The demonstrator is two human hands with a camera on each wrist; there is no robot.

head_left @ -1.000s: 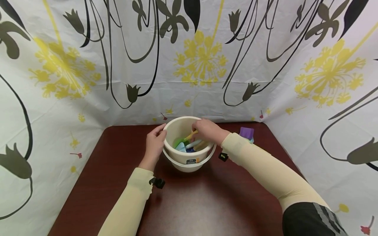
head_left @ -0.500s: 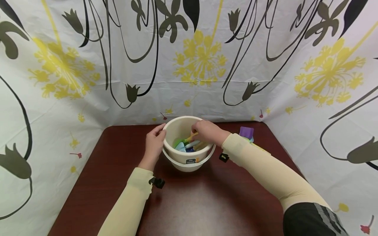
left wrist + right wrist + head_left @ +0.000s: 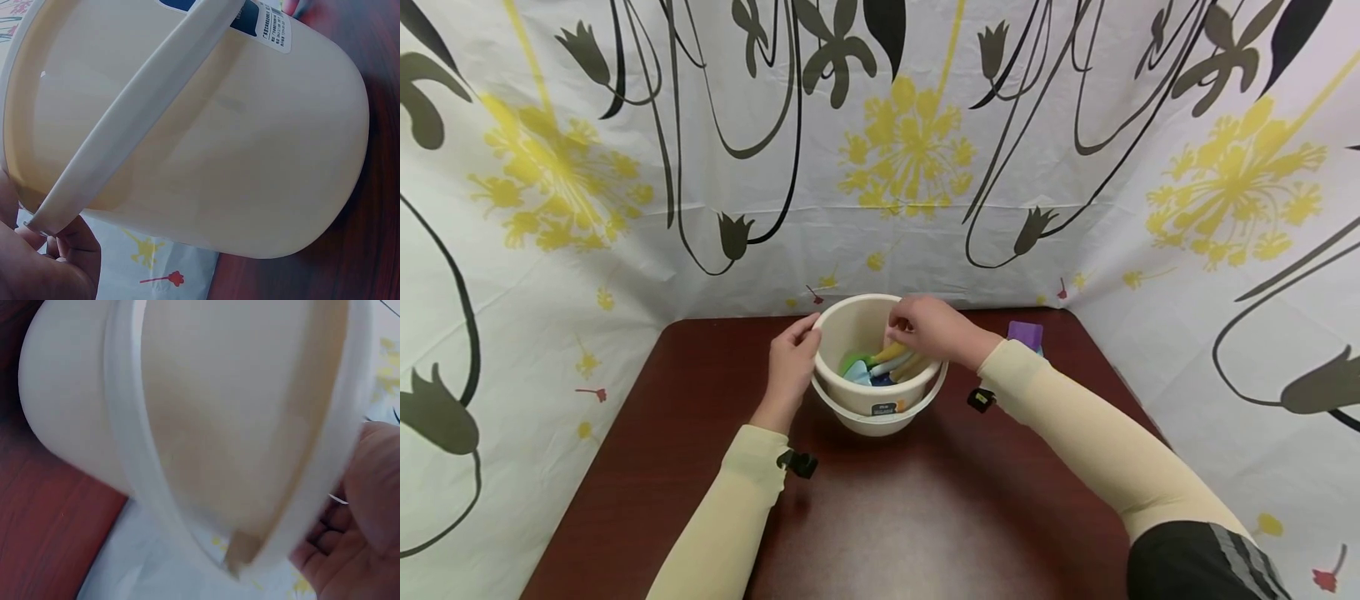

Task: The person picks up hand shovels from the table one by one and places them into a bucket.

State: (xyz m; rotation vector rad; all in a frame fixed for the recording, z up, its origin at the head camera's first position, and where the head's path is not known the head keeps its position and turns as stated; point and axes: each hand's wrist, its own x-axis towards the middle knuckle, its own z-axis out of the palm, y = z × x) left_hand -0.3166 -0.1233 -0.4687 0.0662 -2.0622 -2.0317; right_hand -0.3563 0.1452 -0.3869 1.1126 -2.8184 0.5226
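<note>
Head view: a cream bucket (image 3: pixel 854 395) is gripped on the left by the left hand (image 3: pixel 792 358); any hold by the right hand (image 3: pixel 928 327), near colourful items (image 3: pixel 858 372), cannot be told.

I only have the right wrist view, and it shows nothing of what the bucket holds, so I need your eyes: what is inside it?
Observer: In the head view, a light blue piece, a green piece and a yellow handle show inside the bucket, among other things.
Operator: And where is the left hand?
Observer: It holds the bucket at the rim, beside one end of the carrying handle.
Operator: Is anything on the table outside the bucket?
Observer: Yes, a purple thing near the far right corner, just beyond the right sleeve as the head camera sees it; I can't tell what it is.
</note>
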